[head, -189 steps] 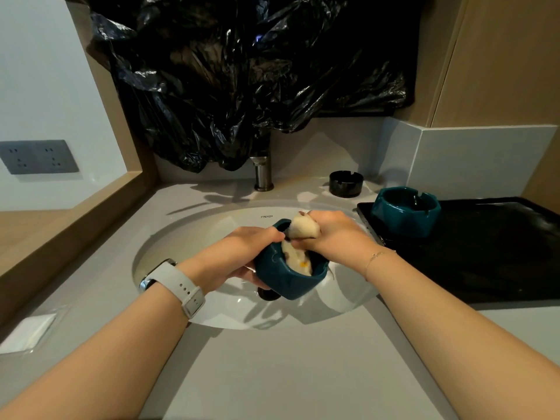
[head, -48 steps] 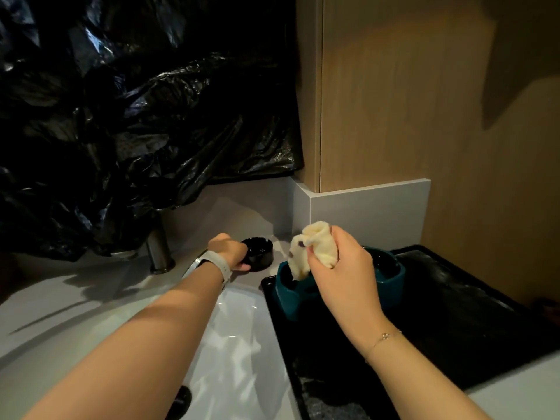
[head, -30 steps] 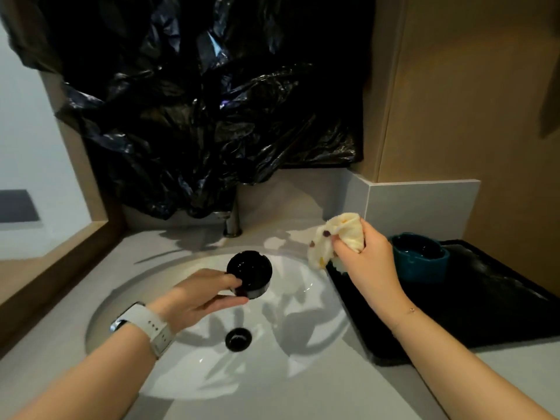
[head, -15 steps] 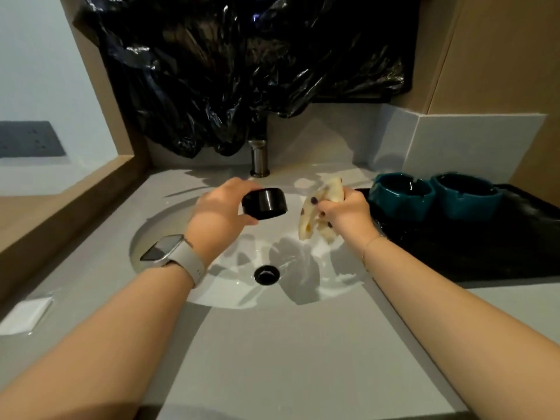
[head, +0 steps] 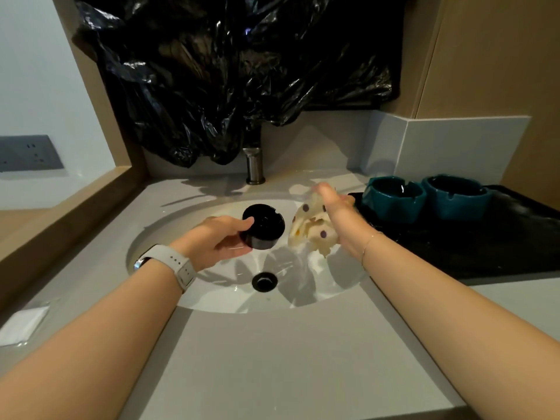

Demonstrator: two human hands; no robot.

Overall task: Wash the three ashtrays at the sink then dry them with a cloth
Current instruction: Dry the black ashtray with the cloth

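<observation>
My left hand (head: 219,240) grips a small round black ashtray (head: 263,226) over the white sink basin (head: 212,295), its opening turned up. Just right of it my right hand (head: 339,216) holds a cream cloth with purple dots (head: 312,228), which hangs loose from blurred fingers beside the ashtray without touching it. Two teal ashtrays (head: 394,198) (head: 456,197) stand side by side on the black tray (head: 515,247) to the right of the sink.
A metal faucet (head: 254,166) rises behind the basin under crumpled black plastic sheeting (head: 236,71). The drain (head: 264,281) is dark and open. A white folded paper (head: 22,325) lies on the grey counter at far left. A wooden ledge (head: 60,213) borders the left side.
The black ashtray has turned from tilted to opening-up and dropped lower in my left hand. The cloth has loosened and hangs open from my right hand, closer to the ashtray.
</observation>
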